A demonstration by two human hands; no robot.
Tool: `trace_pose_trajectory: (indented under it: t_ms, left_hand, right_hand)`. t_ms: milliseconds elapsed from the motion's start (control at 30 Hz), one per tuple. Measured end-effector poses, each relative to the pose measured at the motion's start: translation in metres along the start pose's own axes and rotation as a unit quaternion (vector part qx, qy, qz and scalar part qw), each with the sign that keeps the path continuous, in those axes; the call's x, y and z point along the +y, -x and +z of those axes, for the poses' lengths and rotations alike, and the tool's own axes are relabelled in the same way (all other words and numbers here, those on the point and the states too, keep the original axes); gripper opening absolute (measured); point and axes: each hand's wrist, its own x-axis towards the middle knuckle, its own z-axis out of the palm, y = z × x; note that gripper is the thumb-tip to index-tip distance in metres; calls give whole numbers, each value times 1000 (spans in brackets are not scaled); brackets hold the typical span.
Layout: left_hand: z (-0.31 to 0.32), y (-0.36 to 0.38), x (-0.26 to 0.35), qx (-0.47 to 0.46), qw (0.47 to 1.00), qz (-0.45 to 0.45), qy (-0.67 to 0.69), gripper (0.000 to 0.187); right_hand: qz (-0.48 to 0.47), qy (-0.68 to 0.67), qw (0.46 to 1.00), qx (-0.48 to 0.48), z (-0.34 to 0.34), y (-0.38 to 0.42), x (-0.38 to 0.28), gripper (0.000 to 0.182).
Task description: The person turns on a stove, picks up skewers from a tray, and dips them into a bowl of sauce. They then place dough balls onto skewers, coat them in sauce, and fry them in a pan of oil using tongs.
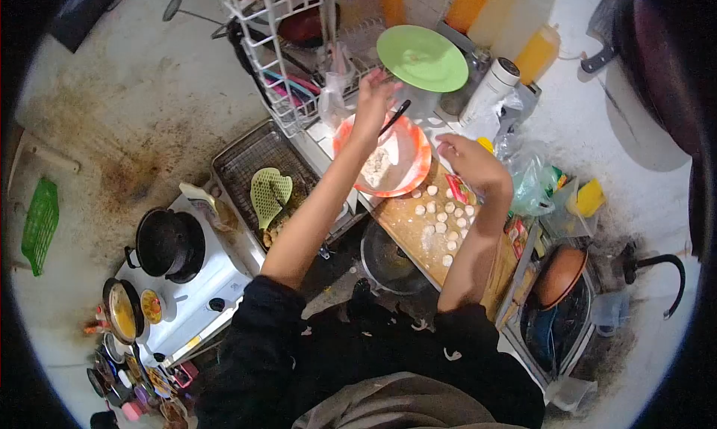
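Note:
An orange-and-white bowl (420,171) holds a lump of pale dough (376,167) and white flour. A black-handled utensil (396,117) leans inside it against the far rim. My left hand (376,96) is above the bowl's far left side, fingers apart and holding nothing, close to a green plate (423,57). Near the bowl's right rim is my right hand (472,160), its fingers loosely bent and apart with nothing visible in them. Several small dough balls (441,227) lie on a floured wooden board (407,223) below that hand, beside a red packet (457,188).
A white dish rack (258,51) stands behind the bowl. White flask (489,93) and plastic bags (526,178) sit at the right, with a sink (553,347) nearer me. On the left are a wire tray (239,160) with a green skimmer (269,193) and a stove (202,291) with pots.

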Motion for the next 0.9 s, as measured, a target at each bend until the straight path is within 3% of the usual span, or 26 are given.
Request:
trace_pose_trajectory:
  t_ms: [100,133,200,233,300,333,400,433,500,567,633,700,733,800,833,867,900]
  left_hand:
    - [-30,58,14,-84,992,89,29,37]
    - [-40,85,17,-60,996,69,24,35]
    - [-67,141,14,-40,998,26,36,30]
    - [-86,168,7,-45,998,5,52,27]
    - [-120,224,-9,36,997,-57,39,26]
    - [-139,251,-20,53,995,-85,15,25]
    - [-180,309,-45,92,990,-109,-7,25]
    - [-200,338,-56,59,990,-123,-29,24]
    - [-238,381,-53,45,988,-138,-52,24]
    - [-269,422,-41,67,979,-180,-68,25]
    - [-308,455,-43,144,978,-144,-47,25]
    - [-345,479,-52,229,967,-100,-50,25]
    - [-357,487,-51,274,953,-104,-81,25]
    - [-379,497,-49,348,925,-106,-112,32]
    - [-394,500,-49,351,924,-103,-110,32]
    - [-411,506,-54,336,892,-49,-298,38]
    - [-423,509,-53,307,825,4,-474,43]
  right_hand:
    - [-107,-89,987,-82,7,20,-50,29]
    - [-117,-89,985,-89,15,23,-64,29]
    - [-219,-158,932,-241,33,26,-90,27]
    - [-229,-158,927,-252,40,24,-107,27]
    - [-361,-162,811,-432,60,21,-142,25]
    - [-371,-163,800,-443,81,19,-153,25]
    - [-309,-259,722,-562,143,17,-165,24]
    - [-318,-256,710,-574,173,20,-175,24]
    - [-260,-249,757,-546,237,32,-193,24]
    - [-192,-334,753,-533,311,48,-204,25]
    - [-106,-397,750,-518,382,61,-213,22]
    - [94,-510,719,-463,446,79,-226,24]
    - [98,-506,717,-470,471,88,-232,24]
    - [266,-599,595,-466,515,96,-246,30]
    - [265,-596,596,-468,535,97,-253,30]
    - [320,-635,518,-475,554,98,-258,32]
    - [372,-669,433,-477,568,100,-265,34]
